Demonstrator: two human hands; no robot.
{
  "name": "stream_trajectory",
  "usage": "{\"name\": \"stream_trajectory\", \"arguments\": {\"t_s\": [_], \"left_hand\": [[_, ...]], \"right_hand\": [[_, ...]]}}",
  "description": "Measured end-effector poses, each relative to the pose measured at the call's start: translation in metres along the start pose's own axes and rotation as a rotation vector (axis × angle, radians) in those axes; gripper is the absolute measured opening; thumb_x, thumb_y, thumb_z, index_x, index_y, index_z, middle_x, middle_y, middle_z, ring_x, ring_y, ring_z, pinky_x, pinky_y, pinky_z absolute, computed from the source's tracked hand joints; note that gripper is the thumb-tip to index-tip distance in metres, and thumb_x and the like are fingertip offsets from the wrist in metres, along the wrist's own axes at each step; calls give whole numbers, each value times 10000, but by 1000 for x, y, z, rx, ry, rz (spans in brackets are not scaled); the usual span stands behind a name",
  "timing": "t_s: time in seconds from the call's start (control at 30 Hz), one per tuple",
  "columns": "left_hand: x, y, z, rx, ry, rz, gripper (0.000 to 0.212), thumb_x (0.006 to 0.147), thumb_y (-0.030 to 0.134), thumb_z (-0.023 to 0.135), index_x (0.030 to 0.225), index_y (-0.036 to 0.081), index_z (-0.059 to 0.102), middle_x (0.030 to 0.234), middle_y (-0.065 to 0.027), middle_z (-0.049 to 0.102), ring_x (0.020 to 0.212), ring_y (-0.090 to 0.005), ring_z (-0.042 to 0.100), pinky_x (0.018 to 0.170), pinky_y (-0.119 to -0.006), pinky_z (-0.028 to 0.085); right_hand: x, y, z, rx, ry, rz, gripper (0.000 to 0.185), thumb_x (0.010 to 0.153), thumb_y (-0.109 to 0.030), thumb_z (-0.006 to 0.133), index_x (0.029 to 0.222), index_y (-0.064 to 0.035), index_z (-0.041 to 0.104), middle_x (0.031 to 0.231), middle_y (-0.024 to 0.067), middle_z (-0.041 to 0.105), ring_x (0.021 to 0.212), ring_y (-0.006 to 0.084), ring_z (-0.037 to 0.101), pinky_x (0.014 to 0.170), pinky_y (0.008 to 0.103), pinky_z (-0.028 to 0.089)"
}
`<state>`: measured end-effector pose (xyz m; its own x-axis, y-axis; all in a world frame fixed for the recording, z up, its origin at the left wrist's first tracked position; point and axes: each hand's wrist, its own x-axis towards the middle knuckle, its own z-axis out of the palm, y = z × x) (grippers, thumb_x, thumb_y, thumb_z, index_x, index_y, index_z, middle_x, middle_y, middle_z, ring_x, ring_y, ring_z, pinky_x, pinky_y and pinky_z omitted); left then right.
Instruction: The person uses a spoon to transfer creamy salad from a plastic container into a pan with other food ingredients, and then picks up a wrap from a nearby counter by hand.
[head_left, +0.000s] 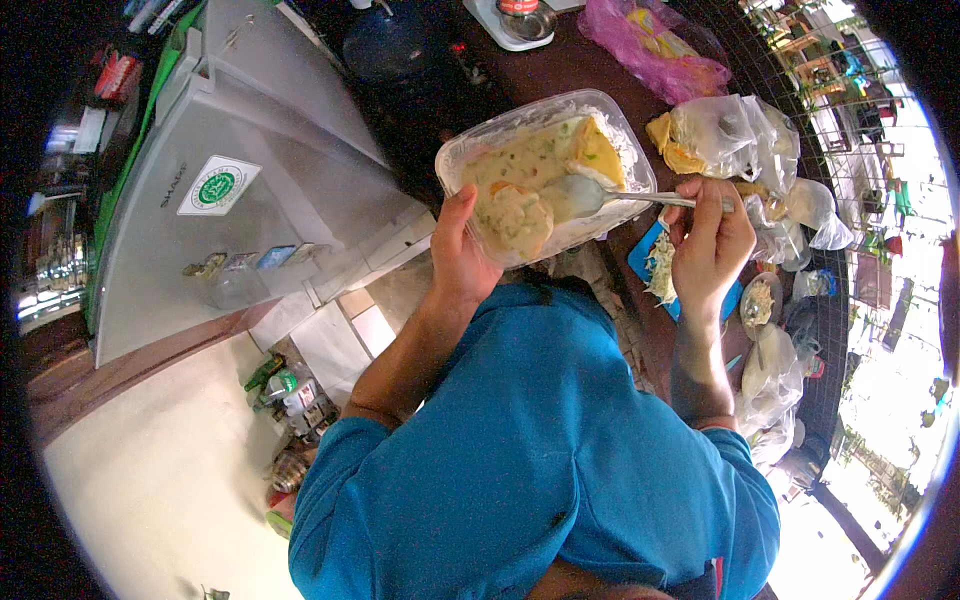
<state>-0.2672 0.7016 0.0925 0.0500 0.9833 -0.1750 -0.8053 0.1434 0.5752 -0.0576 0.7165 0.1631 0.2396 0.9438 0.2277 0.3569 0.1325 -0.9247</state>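
My left hand (463, 251) grips the near left corner of a clear plastic container (637, 150), thumb over its rim. Pale batter (499, 169) flecked with green covers much of its inside. A yellow folded piece of food (600, 154) rests at the far right, partly coated. Another round piece (514, 221), smeared with batter, lies near my left thumb. Between my right fingers is the handle of a metal spoon (585, 196); its bowl sits in the batter beside the yellow piece. My right hand (709, 240) is just beyond the container's right side.
A blue cutting board (641, 251) with shredded pale vegetable (661, 274) lies under my right wrist. Clear bags (724, 135), a pink plastic bag (652, 49) and a small bowl (761, 300) stand along the dark table by a wire mesh. A grey refrigerator (285, 157) is at left.
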Motion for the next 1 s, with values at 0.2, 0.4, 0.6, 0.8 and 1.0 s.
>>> {"name": "stream_trajectory", "arguments": {"t_s": [0.2, 0.4, 0.6, 0.8, 1.0], "left_hand": [[-1, -1, 7, 21, 2, 26, 603, 849, 433, 459, 1322, 68, 375, 1296, -123, 462, 1191, -307, 445, 990, -473, 363], [-1, -6, 11, -19, 25, 14, 635, 831, 445, 475, 1325, 60, 368, 1288, -127, 468, 1174, -304, 458, 983, -472, 370], [-2, -8, 2, -116, -66, -11, 548, 879, 261, 507, 1343, 76, 280, 1301, -119, 435, 1188, -267, 454, 976, -428, 399], [-5, -6, 4, -91, -58, -20, 515, 892, 230, 489, 1340, 82, 281, 1299, -119, 434, 1186, -260, 458, 981, -421, 399], [-4, -8, 8, -34, -18, -25, 522, 888, 317, 466, 1333, 81, 327, 1283, -121, 464, 1158, -275, 483, 973, -438, 404]], "right_hand": [[-9, 3, -6, -196, 15, -643, 192, 894, -108, 470, 809, 8, 597, 634, 107, 616, 510, 149, 557, 486, 251, 434], [-5, 8, -1, -110, 30, -722, 262, 934, -147, 431, 857, 46, 589, 648, 107, 614, 479, 94, 498, 439, 207, 379], [7, 7, 24, 79, -128, -213, 263, 966, -171, 403, 910, 26, 567, 640, 38, 585, 467, 52, 459, 412, 186, 340], [24, -6, 14, 170, -157, 26, 274, 959, -179, 407, 885, 9, 593, 603, 30, 577, 509, 63, 478, 456, 213, 357], [25, -15, 7, 130, -222, -179, 234, 951, -121, 405, 894, 10, 591, 635, 33, 569, 555, 68, 497, 494, 210, 383]]}}
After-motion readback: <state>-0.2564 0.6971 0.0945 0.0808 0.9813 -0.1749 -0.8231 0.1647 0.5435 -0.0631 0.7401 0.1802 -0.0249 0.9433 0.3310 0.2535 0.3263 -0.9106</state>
